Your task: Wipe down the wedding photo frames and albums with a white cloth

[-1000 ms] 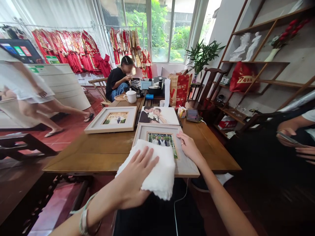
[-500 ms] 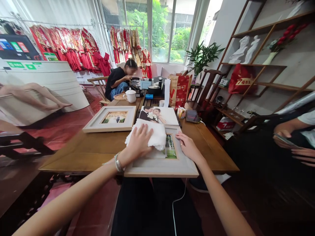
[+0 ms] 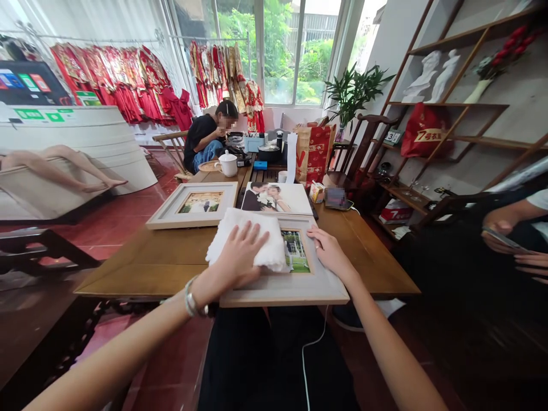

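Observation:
My left hand point(image 3: 240, 251) lies flat with its fingers spread on a white cloth point(image 3: 231, 225). The cloth rests on the left part of a picture frame point(image 3: 317, 291) with a pale mat, covering much of the photo inside. Part of that photo, with green grass point(image 3: 297, 251), shows to the right of the cloth. My right hand point(image 3: 329, 249) grips the frame's right side, with fingertips on its upper face. Behind the frame lies a wedding photo print point(image 3: 295, 197). A second framed photo point(image 3: 165, 214) lies farther left on the table.
The wooden table point(image 3: 137, 268) also bears a white lidded cup point(image 3: 228, 165), a red-and-tan paper bag point(image 3: 317, 154) and a phone-like device point(image 3: 338, 198). A white cable point(image 3: 306, 348) hangs by my legs. One person point(image 3: 205, 137) sits across; another person's hand point(image 3: 499, 222) is at right.
My left hand has slid the cloth a little to the left across the frame, and more of the cloth is spread out. My right hand stays on the frame's right side.

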Available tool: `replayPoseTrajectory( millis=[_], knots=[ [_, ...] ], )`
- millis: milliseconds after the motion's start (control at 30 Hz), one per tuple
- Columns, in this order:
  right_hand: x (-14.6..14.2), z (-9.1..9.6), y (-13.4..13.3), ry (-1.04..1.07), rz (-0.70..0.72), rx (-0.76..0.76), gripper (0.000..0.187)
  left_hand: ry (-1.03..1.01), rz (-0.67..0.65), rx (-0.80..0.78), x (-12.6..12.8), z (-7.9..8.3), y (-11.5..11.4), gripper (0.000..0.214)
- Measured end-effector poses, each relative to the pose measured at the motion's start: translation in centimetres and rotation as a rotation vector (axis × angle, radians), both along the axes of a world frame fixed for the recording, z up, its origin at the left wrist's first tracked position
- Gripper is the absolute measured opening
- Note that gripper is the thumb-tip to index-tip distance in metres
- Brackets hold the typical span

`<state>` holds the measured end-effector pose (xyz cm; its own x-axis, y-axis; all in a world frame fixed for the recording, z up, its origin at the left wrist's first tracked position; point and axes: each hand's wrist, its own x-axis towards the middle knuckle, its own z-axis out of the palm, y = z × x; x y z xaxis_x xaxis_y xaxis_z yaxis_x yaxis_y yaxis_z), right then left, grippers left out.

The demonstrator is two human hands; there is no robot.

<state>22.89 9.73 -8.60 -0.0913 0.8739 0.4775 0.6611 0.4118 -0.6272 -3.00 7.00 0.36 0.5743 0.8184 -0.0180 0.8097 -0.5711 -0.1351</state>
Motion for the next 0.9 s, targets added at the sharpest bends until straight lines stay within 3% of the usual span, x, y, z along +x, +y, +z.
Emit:
replayPoseTrajectory(
  millis=[233, 367, 467, 600, 767, 900],
  knots=[
    [-0.2, 0.2, 0.0, -0.048, -0.021, -0.013, 0.040, -0.041, 0.032, -0.203, 0.1, 0.7, -9.9, 0.095],
    [-0.1, 0.2, -0.1, -0.031, -0.008, 0.000, 0.039, -0.081, -0.013, -0.161, 0.4, -0.1, -11.3, 0.101],
    [0.0, 0.3, -0.1, -0.038, 0.010, -0.009, 0.039, -0.064, 0.022, -0.124, 1.3, -0.5, -9.2, 0.092],
    [0.0, 0.4, -0.2, -0.070, 0.011, -0.019, 0.040, -0.023, 0.029, -0.064, 2.5, -0.9, -4.2, 0.079],
    [0.1, 0.3, -0.2, -0.077, 0.008, -0.011, 0.041, -0.007, 0.060, 0.069, 3.4, -1.8, 1.5, 0.081],
    [0.1, 0.2, -0.1, -0.060, 0.011, -0.015, 0.041, -0.029, 0.064, 0.138, 4.1, -2.1, 4.6, 0.082]
  ],
)
